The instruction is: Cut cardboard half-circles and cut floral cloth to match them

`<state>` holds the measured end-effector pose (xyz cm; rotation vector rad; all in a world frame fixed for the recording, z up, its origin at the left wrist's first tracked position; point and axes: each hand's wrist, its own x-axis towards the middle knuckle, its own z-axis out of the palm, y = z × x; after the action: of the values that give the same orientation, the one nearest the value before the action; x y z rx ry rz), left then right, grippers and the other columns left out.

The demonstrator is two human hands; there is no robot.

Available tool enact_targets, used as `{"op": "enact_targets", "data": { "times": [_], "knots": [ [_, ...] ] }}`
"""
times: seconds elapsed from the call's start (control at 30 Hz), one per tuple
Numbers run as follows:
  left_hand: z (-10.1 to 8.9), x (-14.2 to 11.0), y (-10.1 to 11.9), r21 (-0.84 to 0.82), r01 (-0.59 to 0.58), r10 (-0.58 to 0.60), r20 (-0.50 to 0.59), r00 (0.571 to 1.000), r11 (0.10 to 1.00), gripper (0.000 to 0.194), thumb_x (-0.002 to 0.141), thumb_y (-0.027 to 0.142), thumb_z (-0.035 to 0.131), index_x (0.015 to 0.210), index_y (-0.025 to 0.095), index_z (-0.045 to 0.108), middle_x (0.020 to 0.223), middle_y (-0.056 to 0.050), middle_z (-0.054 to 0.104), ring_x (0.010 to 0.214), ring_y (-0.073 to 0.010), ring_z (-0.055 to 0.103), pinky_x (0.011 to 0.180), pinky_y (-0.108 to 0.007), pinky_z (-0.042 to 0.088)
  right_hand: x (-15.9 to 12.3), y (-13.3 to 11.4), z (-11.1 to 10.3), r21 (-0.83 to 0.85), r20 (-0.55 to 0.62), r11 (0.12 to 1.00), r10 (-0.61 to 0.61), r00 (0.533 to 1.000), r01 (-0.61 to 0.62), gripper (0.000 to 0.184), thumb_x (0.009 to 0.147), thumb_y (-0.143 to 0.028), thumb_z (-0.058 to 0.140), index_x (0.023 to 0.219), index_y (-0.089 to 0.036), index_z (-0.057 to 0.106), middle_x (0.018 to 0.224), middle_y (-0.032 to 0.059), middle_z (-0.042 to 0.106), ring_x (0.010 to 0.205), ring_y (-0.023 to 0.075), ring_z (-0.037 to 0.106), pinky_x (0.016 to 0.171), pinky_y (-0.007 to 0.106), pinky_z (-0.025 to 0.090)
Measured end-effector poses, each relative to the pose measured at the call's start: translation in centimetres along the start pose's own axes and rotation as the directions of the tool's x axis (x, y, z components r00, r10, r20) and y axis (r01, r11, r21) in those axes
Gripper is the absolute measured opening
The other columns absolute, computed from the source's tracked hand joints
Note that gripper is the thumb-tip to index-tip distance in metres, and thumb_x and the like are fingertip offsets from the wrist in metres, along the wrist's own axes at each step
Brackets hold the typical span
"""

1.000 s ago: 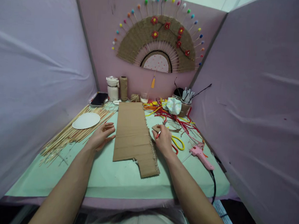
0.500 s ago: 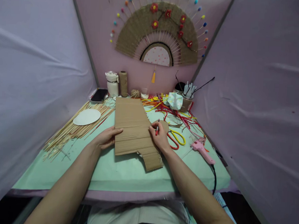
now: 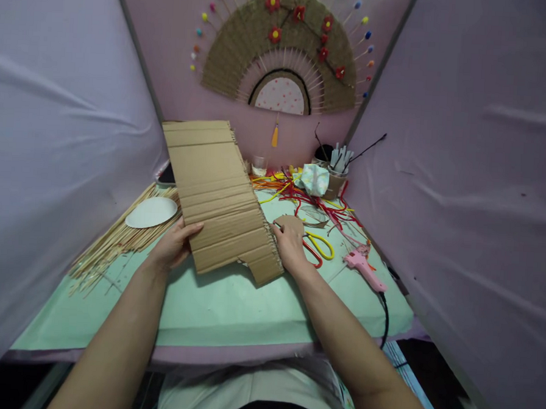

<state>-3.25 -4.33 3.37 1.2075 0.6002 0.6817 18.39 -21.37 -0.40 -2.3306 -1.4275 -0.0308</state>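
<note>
A large piece of brown cardboard (image 3: 216, 189) is tilted up off the table, its far end raised and its right edge ragged. A notch is cut out of its near edge. My left hand (image 3: 174, 242) grips its left side, thumb on top and fingers underneath. Beside the lower right edge is my right hand (image 3: 291, 248), closed around a pen (image 3: 277, 227); only the pen's dark end shows. Just beyond that hand lie a round cardboard piece (image 3: 290, 220) and scissors (image 3: 321, 247) with red and yellow handles.
Thin wooden sticks (image 3: 111, 239) lie on the left under a white oval (image 3: 151, 213). A pink glue gun (image 3: 365, 268) with a black cord rests on the right. Pipe cleaners (image 3: 296, 190) and a cup of glue sticks (image 3: 336, 183) are at the back. A decorated fan (image 3: 216, 58) hangs above.
The cardboard's far end has risen and swung left, now hiding the bottle and the cardboard tube. My left hand has moved slightly left with it. The view has shifted a little.
</note>
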Motion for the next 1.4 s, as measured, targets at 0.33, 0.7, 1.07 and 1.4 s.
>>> {"op": "enact_targets", "data": {
  "times": [0.33, 0.7, 1.07, 1.4],
  "knots": [
    [0.2, -0.2, 0.4, -0.032, -0.021, 0.021, -0.02, 1.0, 0.999, 0.053, 0.064, 0.031, 0.077, 0.113, 0.02, 0.061, 0.112, -0.009, 0.07, 0.109, -0.0311, 0.063, 0.09, -0.041, 0.055, -2.6, 5.3, -4.8, -0.221, 0.116, 0.917, 0.362, 0.925, -0.331, 0.023, 0.081, -0.009, 0.05, 0.101, -0.01, 0.062, 0.101, 0.0203, 0.063, 0.092, 0.0274, 0.059, 0.074, 0.033, 0.041],
    [0.2, -0.6, 0.6, -0.056, -0.028, 0.027, -0.022, 0.999, 0.998, 0.052, 0.066, 0.031, 0.073, 0.114, 0.019, 0.059, 0.112, -0.01, 0.069, 0.105, -0.0294, 0.065, 0.088, -0.042, 0.055, -1.4, 7.0, -6.7, -0.209, 0.357, 0.942, 0.324, 0.876, -0.264, 0.023, 0.062, -0.02, 0.069, 0.082, -0.017, 0.059, 0.075, 0.0065, 0.065, 0.064, 0.0187, 0.059, 0.049, 0.025, 0.032],
    [0.4, -0.5, 1.1, -0.091, -0.057, 0.057, -0.004, 0.998, 0.994, 0.062, 0.064, 0.026, 0.073, 0.122, 0.026, 0.052, 0.116, -0.007, 0.067, 0.105, -0.0288, 0.064, 0.085, -0.042, 0.056, -6.6, 9.3, -9.5, 0.296, 0.473, 0.823, 0.315, 0.823, -0.485, 0.018, 0.061, -0.029, 0.063, 0.073, -0.016, 0.061, 0.064, 0.0001, 0.063, 0.058, 0.0131, 0.053, 0.052, 0.023, 0.036],
    [6.8, 2.6, 5.2, -0.316, -0.215, 0.221, -0.018, 0.975, 0.924, 0.064, 0.055, 0.01, 0.077, 0.114, 0.025, 0.057, 0.108, -0.005, 0.07, 0.105, -0.0255, 0.064, 0.086, -0.037, 0.055, -10.0, 3.5, -7.3, 0.857, 0.352, 0.247, 0.361, 0.863, -0.453, 0.033, 0.065, -0.04, 0.073, 0.076, -0.019, 0.05, 0.059, -0.0068, 0.046, 0.049, 0.007, 0.039, 0.048, 0.021, 0.03]
  ]
}}
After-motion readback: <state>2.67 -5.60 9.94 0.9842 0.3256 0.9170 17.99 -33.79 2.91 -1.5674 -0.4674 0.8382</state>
